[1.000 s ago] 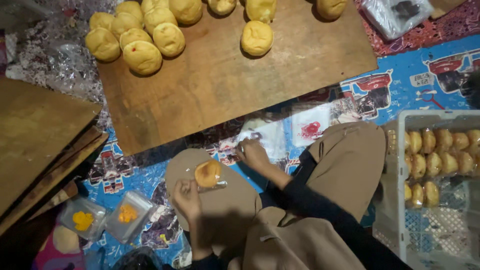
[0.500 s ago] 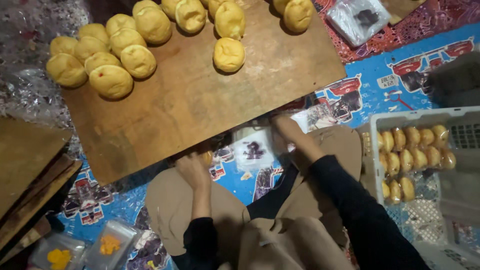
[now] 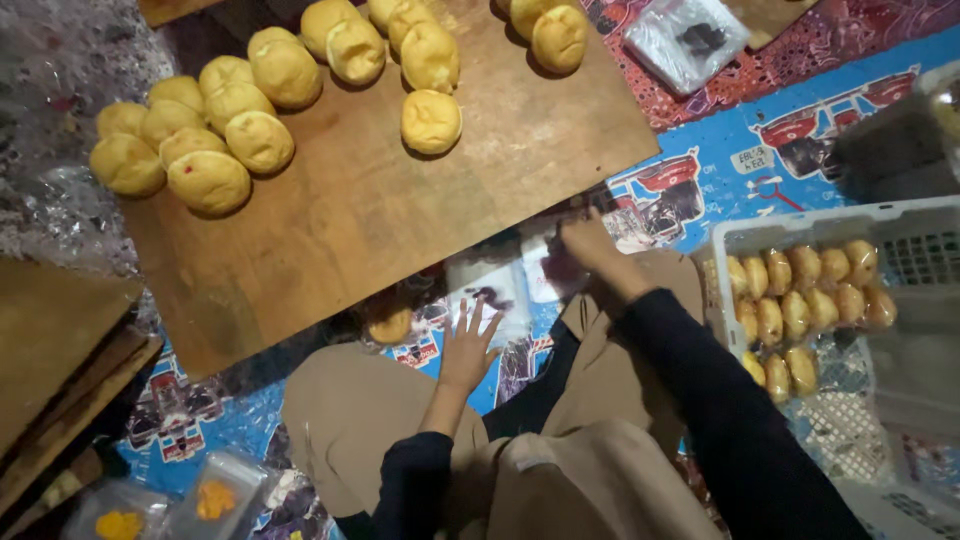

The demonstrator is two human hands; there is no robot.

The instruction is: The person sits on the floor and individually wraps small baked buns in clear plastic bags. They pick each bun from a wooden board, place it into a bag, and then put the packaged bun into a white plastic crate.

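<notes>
My left hand [image 3: 468,348] lies flat on the patterned mat with its fingers spread, holding nothing. It sits just below a small clear tub of dark filling [image 3: 490,292]. A single pale bun [image 3: 390,326] rests on the mat to the hand's left, by the edge of the wooden board [image 3: 400,215]. My right hand [image 3: 590,245] reaches forward, its fingers curled on the edge of a second small tub of dark purple filling [image 3: 553,272]. Several round buns [image 3: 225,135] lie on the board's far part, one bun [image 3: 431,121] apart from the rest.
A white plastic crate [image 3: 730,235] with several browner buns stands at the right. A clear plastic bag [image 3: 690,38] lies at the top right. Stacked wooden boards [image 3: 55,350] are at the left. Small tubs of yellow and orange filling [image 3: 215,497] sit at the bottom left.
My left hand has let go of the bun, which now lies on the mat, and spread flat. My right hand has reached forward to the tubs of dark filling. The view has shifted.
</notes>
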